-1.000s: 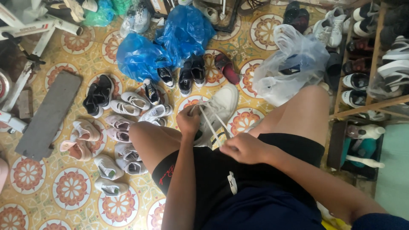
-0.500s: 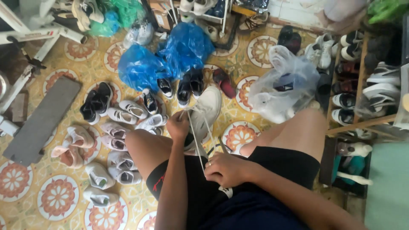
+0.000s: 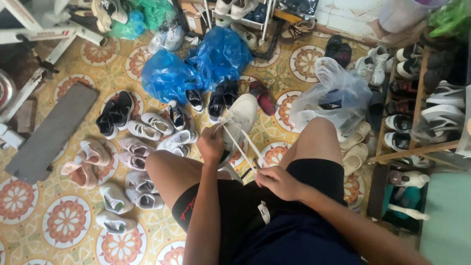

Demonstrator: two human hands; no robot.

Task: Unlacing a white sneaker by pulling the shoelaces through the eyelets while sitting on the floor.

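I sit with knees apart above a tiled floor. A white sneaker (image 3: 240,120) rests between my knees, toe pointing away. My left hand (image 3: 211,145) grips the sneaker's near side and pinches one end of its white shoelace (image 3: 234,143). The lace runs taut and slanting down to my right hand (image 3: 277,181), which is closed on the other end just above my black shorts.
Several pairs of sneakers (image 3: 142,142) lie on the patterned floor to the left. Blue plastic bags (image 3: 196,66) sit beyond, a clear bag of shoes (image 3: 333,98) to the right. A wooden shoe rack (image 3: 422,98) fills the right side. A grey board (image 3: 49,132) lies far left.
Both hands have stayed on the lace. The view has tilted up the room, and the lace now stretches longer between my hands.
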